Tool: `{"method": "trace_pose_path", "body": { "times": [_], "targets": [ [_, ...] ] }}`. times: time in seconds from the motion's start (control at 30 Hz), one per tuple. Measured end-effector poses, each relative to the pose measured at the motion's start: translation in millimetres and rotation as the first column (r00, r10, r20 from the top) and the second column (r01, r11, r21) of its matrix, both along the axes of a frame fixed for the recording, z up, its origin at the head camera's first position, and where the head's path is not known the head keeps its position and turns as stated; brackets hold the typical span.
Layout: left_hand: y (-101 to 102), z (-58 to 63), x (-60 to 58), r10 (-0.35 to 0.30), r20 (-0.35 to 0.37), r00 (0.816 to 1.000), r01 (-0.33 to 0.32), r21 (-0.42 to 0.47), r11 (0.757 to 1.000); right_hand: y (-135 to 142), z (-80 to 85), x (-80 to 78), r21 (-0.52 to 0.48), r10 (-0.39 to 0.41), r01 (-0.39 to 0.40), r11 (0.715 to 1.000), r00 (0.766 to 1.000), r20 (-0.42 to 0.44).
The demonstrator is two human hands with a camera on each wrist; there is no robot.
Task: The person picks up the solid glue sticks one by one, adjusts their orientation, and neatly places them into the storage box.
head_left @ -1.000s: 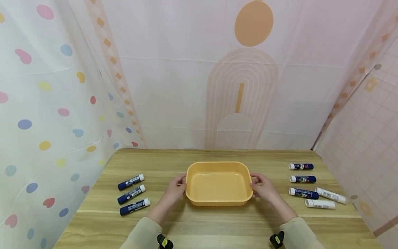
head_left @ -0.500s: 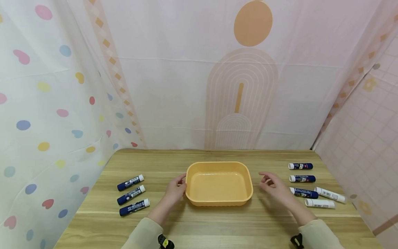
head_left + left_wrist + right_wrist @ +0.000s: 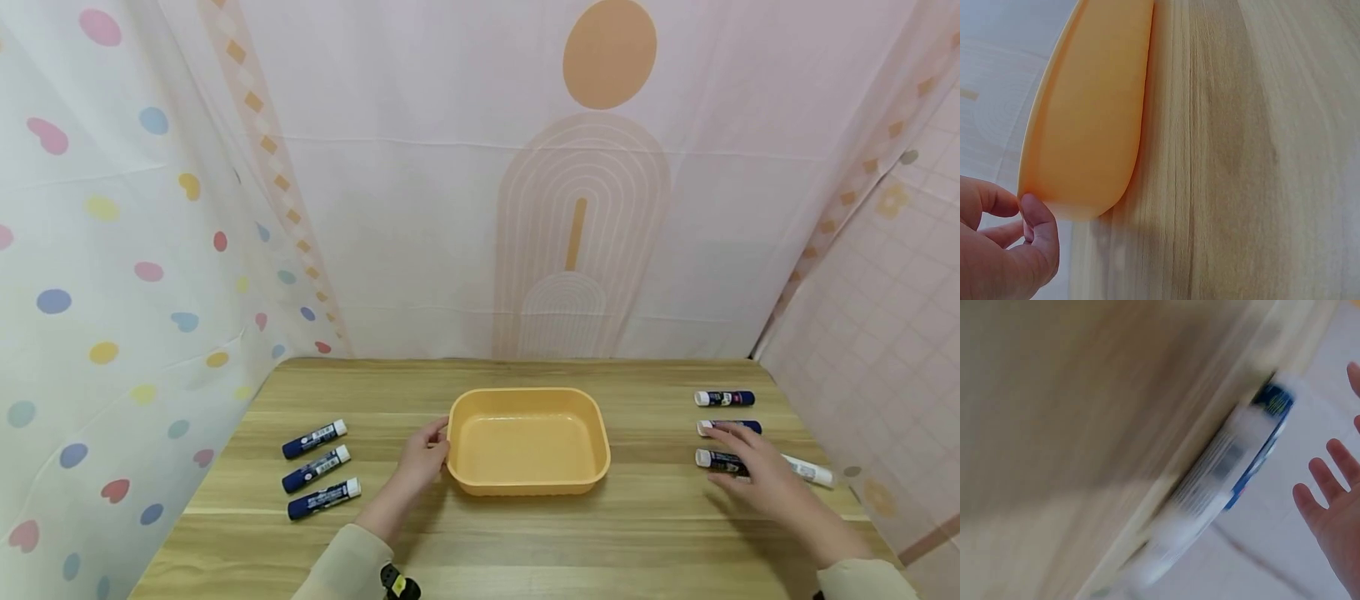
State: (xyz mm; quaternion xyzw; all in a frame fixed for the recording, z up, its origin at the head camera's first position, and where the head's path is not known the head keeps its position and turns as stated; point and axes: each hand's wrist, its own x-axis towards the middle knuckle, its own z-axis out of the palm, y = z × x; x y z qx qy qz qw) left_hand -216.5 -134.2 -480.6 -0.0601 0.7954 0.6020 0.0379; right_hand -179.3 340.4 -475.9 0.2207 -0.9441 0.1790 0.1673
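At the middle of the table sits a yellow rectangular tray (image 3: 528, 450). My left hand (image 3: 422, 457) pinches its left rim between thumb and fingers, as the left wrist view also shows. My right hand (image 3: 761, 475) hovers over the glue sticks on the right, fingers spread and holding nothing. Beneath and beside it lie a dark blue glue stick (image 3: 720, 461) with a white cap, and a white glue stick (image 3: 810, 470), partly covered. A second dark blue stick (image 3: 750, 427) is just beyond its fingertips. In the right wrist view a white stick (image 3: 1222, 469) appears blurred.
Another dark blue glue stick (image 3: 724, 398) lies at the far right. On the left are three more blue sticks with white ends: a rear one (image 3: 315, 439), a middle one (image 3: 317, 469) and a front one (image 3: 324, 499). Patterned curtains (image 3: 420, 250) hang behind the wooden table (image 3: 525, 550).
My right hand has let go of the tray's right side and moved right to above the glue sticks. The left hand stays on the rim; the tray has not moved.
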Motion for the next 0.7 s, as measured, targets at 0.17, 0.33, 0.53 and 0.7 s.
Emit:
{"method": "trace_pose_path", "body": {
  "times": [0.17, 0.33, 0.53, 0.7],
  "targets": [
    [0, 0.8, 0.8, 0.000, 0.002, 1.000, 0.000, 0.001, 1.000, 27, -2.9, 11.1, 0.035, -0.085, 0.082, 0.996, 0.992, 0.096],
    [0, 0.8, 0.7, 0.000, 0.009, 1.000, -0.001, 0.005, 1.000, 46, -11.0, 17.4, 0.049, -0.115, 0.113, 0.992, 0.993, 0.039],
    [1, -0.2, -0.2, -0.001, 0.014, 1.000, 0.001, 0.014, 1.000, 58, -14.6, 18.6, 0.125, -0.194, 0.174, 0.977, 0.965, 0.175],
    [0, -0.1, 0.0, -0.006, 0.013, 1.000, 0.006, 0.014, 1.000, 62, -16.1, 16.4, 0.173, -0.182, 0.146, 0.974, 0.959, 0.218]
  ]
}}
